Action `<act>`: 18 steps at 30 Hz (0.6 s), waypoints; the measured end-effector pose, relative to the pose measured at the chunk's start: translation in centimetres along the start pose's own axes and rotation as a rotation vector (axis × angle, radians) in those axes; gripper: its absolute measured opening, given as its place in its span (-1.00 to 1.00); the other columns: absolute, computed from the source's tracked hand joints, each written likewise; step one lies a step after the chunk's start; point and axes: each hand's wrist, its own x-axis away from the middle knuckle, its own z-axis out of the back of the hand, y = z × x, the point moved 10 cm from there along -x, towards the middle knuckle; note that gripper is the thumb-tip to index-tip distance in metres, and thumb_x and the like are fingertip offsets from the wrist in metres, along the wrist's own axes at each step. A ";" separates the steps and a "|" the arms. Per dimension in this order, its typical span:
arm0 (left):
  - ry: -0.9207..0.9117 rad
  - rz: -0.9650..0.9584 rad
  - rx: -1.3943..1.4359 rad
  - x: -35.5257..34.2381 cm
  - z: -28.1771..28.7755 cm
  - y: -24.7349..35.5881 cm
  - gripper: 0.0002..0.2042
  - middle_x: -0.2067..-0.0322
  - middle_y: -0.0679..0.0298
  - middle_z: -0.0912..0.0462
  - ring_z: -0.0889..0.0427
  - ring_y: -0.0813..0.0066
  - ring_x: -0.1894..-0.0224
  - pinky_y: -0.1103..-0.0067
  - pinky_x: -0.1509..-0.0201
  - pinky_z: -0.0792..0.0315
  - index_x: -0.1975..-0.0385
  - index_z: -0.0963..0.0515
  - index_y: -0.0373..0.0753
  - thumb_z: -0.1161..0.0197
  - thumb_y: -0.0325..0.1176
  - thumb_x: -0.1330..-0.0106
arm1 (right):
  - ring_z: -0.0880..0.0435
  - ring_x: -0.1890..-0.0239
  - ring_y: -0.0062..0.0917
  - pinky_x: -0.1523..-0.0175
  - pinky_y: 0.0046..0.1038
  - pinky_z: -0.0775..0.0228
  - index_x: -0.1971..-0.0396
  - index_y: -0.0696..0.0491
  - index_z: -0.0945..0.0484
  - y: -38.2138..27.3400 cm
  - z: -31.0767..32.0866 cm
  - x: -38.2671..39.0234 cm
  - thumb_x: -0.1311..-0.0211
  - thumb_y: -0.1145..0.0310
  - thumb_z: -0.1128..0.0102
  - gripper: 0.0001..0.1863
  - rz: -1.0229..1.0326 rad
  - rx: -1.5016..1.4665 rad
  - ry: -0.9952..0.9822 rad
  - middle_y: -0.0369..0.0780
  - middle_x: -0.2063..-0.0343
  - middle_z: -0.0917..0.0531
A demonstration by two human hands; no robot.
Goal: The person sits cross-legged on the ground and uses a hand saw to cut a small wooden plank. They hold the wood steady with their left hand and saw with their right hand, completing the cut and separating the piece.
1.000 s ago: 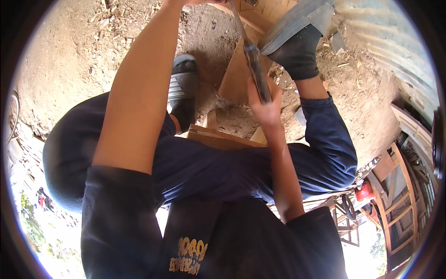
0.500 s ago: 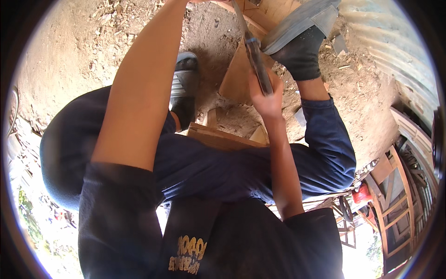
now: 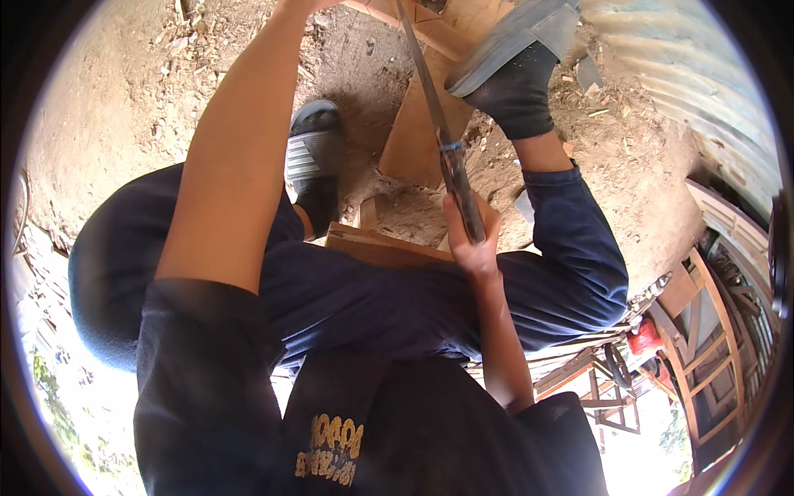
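Observation:
My right hand [image 3: 473, 236] is closed around the dark handle of a handsaw [image 3: 426, 83]. A blue band marks where handle and blade meet. The narrow blade runs away from me to the top edge, across a wooden board [image 3: 442, 35]; its teeth cannot be made out. My left arm [image 3: 236, 140] stretches forward, and its hand [image 3: 318, 3] is mostly cut off by the top edge beside the board, its fingers hidden. My right foot in a grey sandal [image 3: 517, 50] rests by or on the wood. Below the board lies a flat wooden piece [image 3: 418, 132].
Another plank [image 3: 380, 245] lies by my bent legs, with a small wood block [image 3: 368, 212] near it. My left foot wears a sandal [image 3: 316, 149] on the dirt floor, scattered with wood chips. Corrugated metal sheet [image 3: 695, 74] and wooden frames [image 3: 711, 347] stand to the right.
My right hand has drawn the handsaw back toward my body, so more of its blade shows. The view has shifted slightly; my left arm stays stretched out.

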 end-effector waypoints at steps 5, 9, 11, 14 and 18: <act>0.078 0.097 0.301 0.3 0.9 -1.5 0.18 -0.41 -0.09 0.86 0.35 -0.18 -0.55 0.15 -0.55 0.06 -0.44 0.66 -0.21 0.11 0.54 -0.23 | -0.35 0.58 -0.80 0.53 -0.57 -0.18 0.50 0.16 -0.48 1.5 1.5 3.2 -0.32 0.54 -0.20 -0.82 -0.060 0.074 0.004 -0.37 0.66 -0.44; 0.075 0.132 0.376 0.1 0.4 -0.7 0.18 -0.42 -0.03 0.87 0.32 -0.16 -0.55 0.13 -0.54 0.03 -0.44 0.67 -0.17 0.07 0.51 -0.24 | -0.35 0.58 -0.80 0.53 -0.58 -0.18 0.50 0.16 -0.48 2.9 1.2 3.0 -0.32 0.54 -0.19 -0.83 -0.060 0.078 -0.040 -0.38 0.66 -0.44; 0.076 0.156 0.414 0.4 0.8 -1.0 0.18 -0.43 -0.02 0.86 0.31 -0.15 -0.55 0.14 -0.55 0.03 -0.44 0.68 -0.15 0.04 0.49 -0.24 | -0.34 0.59 -0.80 0.52 -0.58 -0.18 0.49 0.16 -0.48 2.5 1.4 3.1 -0.32 0.53 -0.20 -0.84 -0.041 0.051 -0.021 -0.38 0.66 -0.44; 0.119 0.190 0.437 0.4 0.8 -1.2 0.18 -0.44 -0.01 0.85 0.32 -0.14 -0.55 0.15 -0.55 0.04 -0.44 0.68 -0.12 0.00 0.47 -0.25 | -0.33 0.59 -0.80 0.53 -0.58 -0.18 0.50 0.15 -0.48 2.4 1.6 4.5 -0.30 0.52 -0.22 -0.83 -0.079 0.003 -0.010 -0.39 0.67 -0.43; 0.163 0.216 0.387 0.4 1.2 -1.1 0.17 -0.45 0.00 0.82 0.38 -0.16 -0.55 0.17 -0.57 0.11 -0.47 0.63 -0.12 -0.03 0.45 -0.25 | -0.32 0.60 -0.81 0.54 -0.58 -0.17 0.52 0.15 -0.47 2.8 1.7 4.7 -0.29 0.52 -0.22 -0.82 -0.053 0.073 -0.041 -0.41 0.68 -0.42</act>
